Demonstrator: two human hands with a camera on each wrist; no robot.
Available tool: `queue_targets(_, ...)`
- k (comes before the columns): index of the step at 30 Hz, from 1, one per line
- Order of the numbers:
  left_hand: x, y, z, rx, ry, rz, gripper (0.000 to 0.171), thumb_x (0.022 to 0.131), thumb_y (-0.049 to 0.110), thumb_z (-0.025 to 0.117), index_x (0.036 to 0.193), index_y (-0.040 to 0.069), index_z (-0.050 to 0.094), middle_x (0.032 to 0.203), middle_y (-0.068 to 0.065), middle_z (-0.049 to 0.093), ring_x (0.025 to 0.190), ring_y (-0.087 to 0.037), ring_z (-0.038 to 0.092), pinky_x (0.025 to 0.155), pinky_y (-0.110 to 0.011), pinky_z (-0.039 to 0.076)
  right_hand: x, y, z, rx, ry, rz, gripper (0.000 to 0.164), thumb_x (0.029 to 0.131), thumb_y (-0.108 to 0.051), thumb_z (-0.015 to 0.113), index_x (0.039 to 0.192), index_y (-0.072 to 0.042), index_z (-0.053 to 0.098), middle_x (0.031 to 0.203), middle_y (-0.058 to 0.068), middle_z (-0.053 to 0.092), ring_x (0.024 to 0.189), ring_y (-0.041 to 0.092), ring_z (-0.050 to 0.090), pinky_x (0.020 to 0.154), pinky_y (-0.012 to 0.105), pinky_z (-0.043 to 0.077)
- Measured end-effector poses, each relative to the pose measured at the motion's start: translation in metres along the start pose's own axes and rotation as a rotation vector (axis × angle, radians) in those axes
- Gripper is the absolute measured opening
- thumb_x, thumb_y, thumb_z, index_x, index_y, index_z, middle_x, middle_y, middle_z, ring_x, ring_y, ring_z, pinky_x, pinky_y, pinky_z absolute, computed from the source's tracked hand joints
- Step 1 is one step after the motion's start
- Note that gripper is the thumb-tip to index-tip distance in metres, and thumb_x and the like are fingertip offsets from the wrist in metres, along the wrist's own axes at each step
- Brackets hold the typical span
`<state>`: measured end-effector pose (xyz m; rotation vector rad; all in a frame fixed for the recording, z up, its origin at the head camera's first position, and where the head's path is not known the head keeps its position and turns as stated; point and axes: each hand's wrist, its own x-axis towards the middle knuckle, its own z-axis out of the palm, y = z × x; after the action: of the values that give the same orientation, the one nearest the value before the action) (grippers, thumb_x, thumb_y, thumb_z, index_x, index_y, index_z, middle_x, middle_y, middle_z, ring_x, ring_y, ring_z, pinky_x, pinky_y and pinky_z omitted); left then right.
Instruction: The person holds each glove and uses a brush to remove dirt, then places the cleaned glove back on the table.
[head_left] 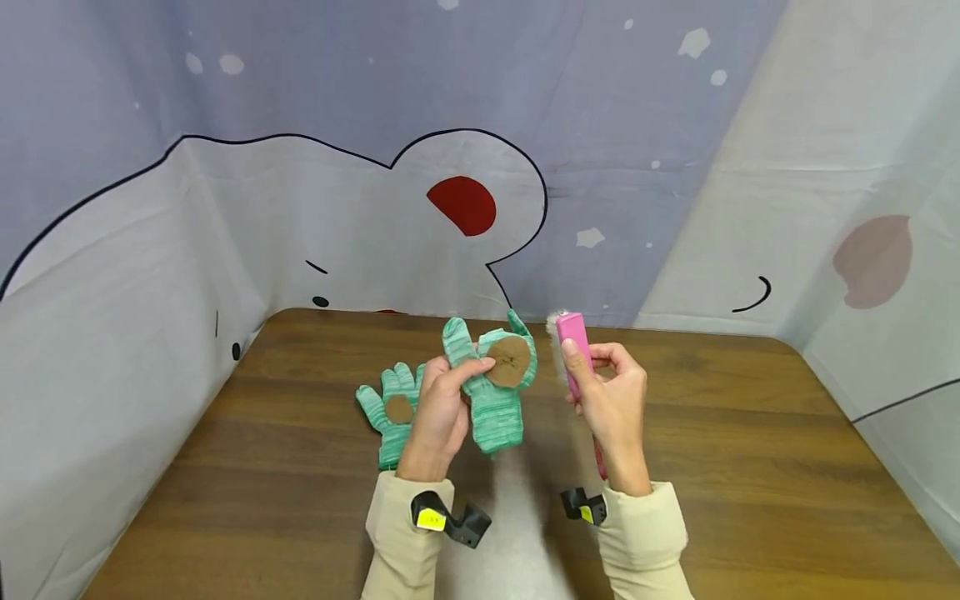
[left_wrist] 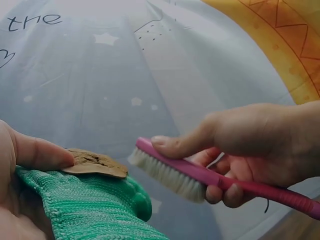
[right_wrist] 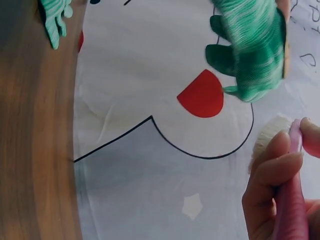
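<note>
So the sketchy part here is the glove [head_left: 497, 421] flopping: the left hand [head_left: 441, 408] only has it by one side, and the knit looks soft, so if the brush [head_left: 573, 329] drags on it hard, it'd probably bunch, fold or twist out of the grip. The thumb also overlaps the edge of the round brown patch [head_left: 513, 364], so bristles [head_left: 557, 346] coming across would likely skip that bit or scrape the thumb instead. And the patch looks rough and kinda cracked in the left wrist view; can't tell how firmly it's fixed, so if it's loose, a heavy stroke might shift it or shed crumbs. As for grip, the left hand is pinching the glove, thumb on top at the patch's rim and fingers tucked underneath, not spread. The right hand [head_left: 618, 408] is closed around the pink brush up near its head, thumb pressed along the back, bristles turned toward the glove; the two are near each other but not touching. Holding it that far up should give decent control, though a thumb slip could tip the head. Glove and brush are both up in the air above the counter [head_left: 750, 467], around the middle between its left and right edges. A second green glove [head_left: 393, 440] lies flat toward the counter's left edge, partly hidden behind the left hand, with its own brown circle [head_left: 398, 409].
</note>
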<state>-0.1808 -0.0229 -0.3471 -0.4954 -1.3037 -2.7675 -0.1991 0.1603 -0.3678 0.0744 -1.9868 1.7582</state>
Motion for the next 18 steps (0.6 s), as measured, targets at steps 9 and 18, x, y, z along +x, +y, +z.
queue_targets(9,0.017,-0.055,-0.042,0.018,-0.06,0.086,0.013,0.081,0.007,0.051,0.087,-0.004,0.051,0.083,-0.018,0.054,0.077,-0.027,0.054,0.063,-0.036,0.045,-0.018,-0.037,0.01,0.137,-0.082,-0.066,0.023,0.075,-0.018,0.063,0.084,0.0,0.053,0.069,0.016,0.047,0.033,0.027,0.044,0.026,0.033,0.033)
queue_targets(18,0.047,-0.133,-0.099,-0.031,-0.086,0.106,0.024,0.083,0.008,0.048,0.101,-0.008,0.048,0.101,-0.025,0.048,0.091,-0.039,0.046,0.067,-0.049,0.041,-0.038,-0.076,0.025,0.063,-0.18,-0.091,0.022,0.075,-0.016,0.063,0.085,0.0,0.052,0.063,0.015,0.05,0.035,0.022,0.046,0.031,0.029,0.038)
